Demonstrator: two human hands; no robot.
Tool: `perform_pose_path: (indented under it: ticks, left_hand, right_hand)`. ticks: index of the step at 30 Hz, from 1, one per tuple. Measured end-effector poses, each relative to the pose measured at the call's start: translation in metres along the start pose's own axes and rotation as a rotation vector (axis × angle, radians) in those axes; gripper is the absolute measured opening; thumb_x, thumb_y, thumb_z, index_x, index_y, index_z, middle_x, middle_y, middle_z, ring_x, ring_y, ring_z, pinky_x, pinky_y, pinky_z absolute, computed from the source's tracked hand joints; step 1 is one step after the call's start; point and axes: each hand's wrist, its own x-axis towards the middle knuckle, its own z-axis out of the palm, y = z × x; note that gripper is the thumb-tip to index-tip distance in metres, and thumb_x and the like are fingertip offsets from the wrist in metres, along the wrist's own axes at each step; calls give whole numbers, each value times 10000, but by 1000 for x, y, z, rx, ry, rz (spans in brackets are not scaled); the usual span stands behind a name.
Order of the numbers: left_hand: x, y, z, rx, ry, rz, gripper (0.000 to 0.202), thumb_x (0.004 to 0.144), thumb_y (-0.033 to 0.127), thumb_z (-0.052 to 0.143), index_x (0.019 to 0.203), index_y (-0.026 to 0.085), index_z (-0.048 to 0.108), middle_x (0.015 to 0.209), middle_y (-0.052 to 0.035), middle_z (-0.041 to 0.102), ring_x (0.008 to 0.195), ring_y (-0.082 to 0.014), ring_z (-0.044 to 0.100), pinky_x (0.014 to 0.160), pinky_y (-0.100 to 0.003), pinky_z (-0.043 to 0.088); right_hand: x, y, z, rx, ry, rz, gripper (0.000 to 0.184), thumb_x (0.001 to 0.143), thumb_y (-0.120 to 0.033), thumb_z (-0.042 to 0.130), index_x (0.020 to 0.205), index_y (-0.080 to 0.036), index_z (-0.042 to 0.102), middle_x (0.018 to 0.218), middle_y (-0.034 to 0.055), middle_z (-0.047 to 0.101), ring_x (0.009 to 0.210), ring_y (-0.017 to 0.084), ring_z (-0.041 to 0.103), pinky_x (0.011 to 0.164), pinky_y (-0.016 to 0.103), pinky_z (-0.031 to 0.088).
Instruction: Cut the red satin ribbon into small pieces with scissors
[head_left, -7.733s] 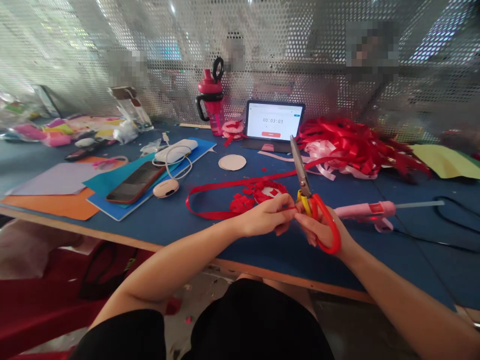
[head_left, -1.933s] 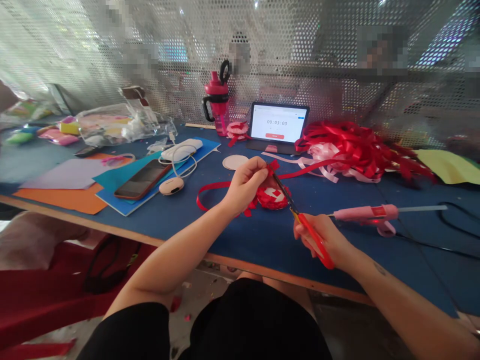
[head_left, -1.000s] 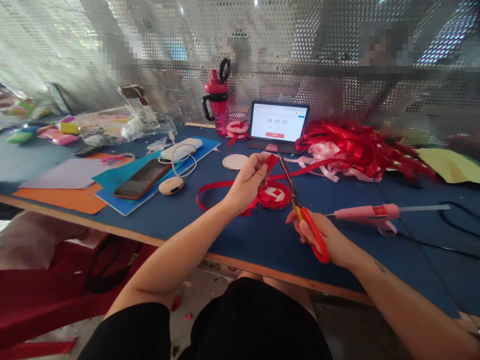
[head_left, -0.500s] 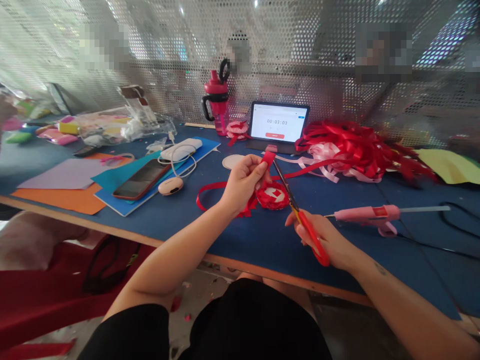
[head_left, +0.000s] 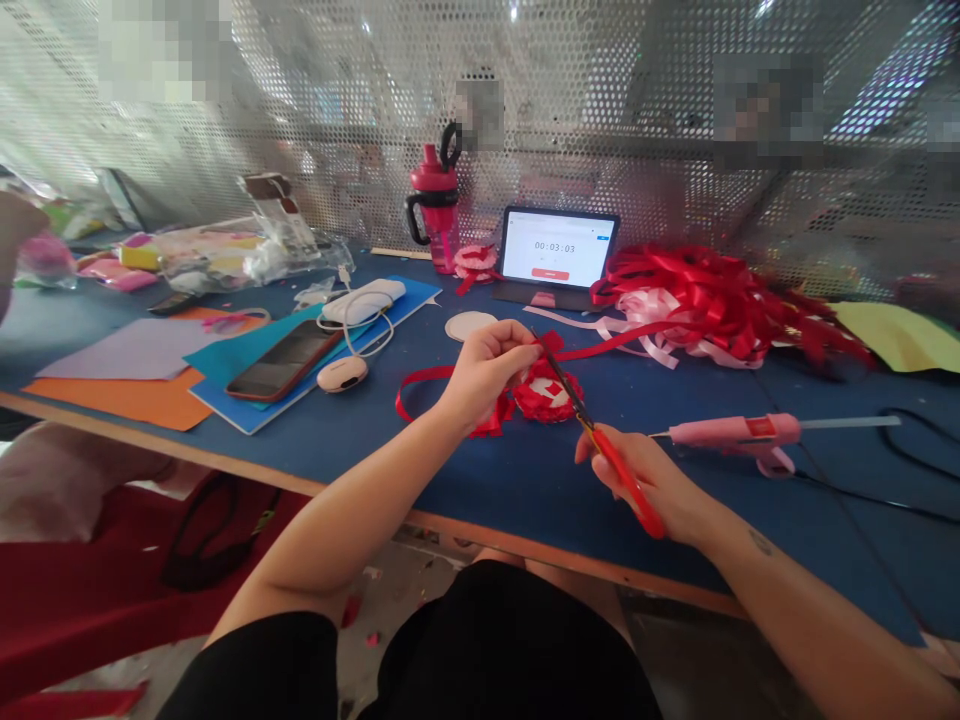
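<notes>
Between thumb and fingers, my left hand [head_left: 491, 372] pinches a red ribbon [head_left: 552, 343] above the table. My right hand [head_left: 651, 478] is closed round the red handles of a pair of scissors [head_left: 616, 460]. The dark blades look closed and lie across the ribbon, their tips beside my left fingertips. Under the blades rests a red ribbon rosette [head_left: 551, 392] with a pale centre, partly covered by the scissors. A ribbon loop [head_left: 411, 385] curls out left of my left wrist, and another red strip runs right to a heap of red ribbon [head_left: 675, 280].
A pink glue gun [head_left: 739, 430] with its cord lies right. Behind stand a tablet [head_left: 556, 245] with a timer and a pink bottle [head_left: 435, 205]. At left are a phone [head_left: 283, 360], a white power bank [head_left: 362, 299] and paper sheets [head_left: 124, 350]. Another person's arm [head_left: 16, 235] shows far left.
The scissor blades have moved up and across the ribbon at my left fingertips. The ribbon end that stood up above my left hand now sits lower, beside the blades.
</notes>
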Motion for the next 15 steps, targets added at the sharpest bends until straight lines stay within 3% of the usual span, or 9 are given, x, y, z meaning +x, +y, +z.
perform_pose_path:
  ticks: [9,15]
  left_hand:
    - [1,3,-1,13,-14,-49,144,636,205,654,637,148,522,410,65,444,373,-22,356,389,-147,221]
    - [2,1,-4,19,-38,-54,154,643,210,663,645,149,521,420,65,444,381,-25,358,397,-154,220]
  right_hand:
    - [2,6,2,75,-1,24,538,894,-673,314,795,-180,506,566,-46,365,480,93,379,453,208,314]
    - [2,7,4,140,0,27,481,922,-601,335,748,-181,493,492,-63,346,423,82,352,421,205,315]
